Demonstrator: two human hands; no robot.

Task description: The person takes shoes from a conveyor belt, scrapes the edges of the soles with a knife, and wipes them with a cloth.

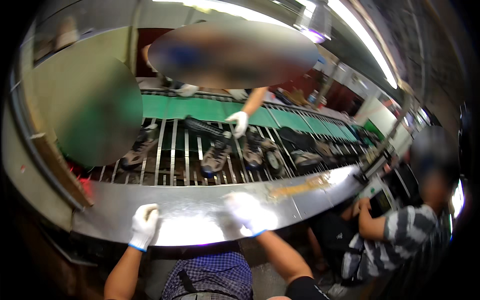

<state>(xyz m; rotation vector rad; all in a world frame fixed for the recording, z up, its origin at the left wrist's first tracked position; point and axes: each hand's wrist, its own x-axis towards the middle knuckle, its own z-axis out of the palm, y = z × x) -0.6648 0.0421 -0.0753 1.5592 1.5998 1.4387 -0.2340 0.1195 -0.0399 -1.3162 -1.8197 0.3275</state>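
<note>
My left hand [145, 226], in a white glove with a blue cuff, is at the front edge of the steel table [185, 212]. Its fingers are curled closed, and nothing shows in them. Over the same metal top, my right hand [246, 212] wears a matching glove; blur and glare smear its fingers. Beyond both hands, brown and grey shoes lie on a slatted conveyor, among them a shoe [216, 157], another shoe [252, 150] and a shoe [139, 149] farther left. A dark sole [202, 126] lies behind them. Neither of my hands touches a shoe.
Across the conveyor, another person's gloved hand [239, 122] reaches over the shoes. A green belt [200, 110] runs behind the slats [172, 150]. Yellowish tape [300, 186] marks the table. A seated person [395, 235] is at right; a wooden board [62, 167] borders the left.
</note>
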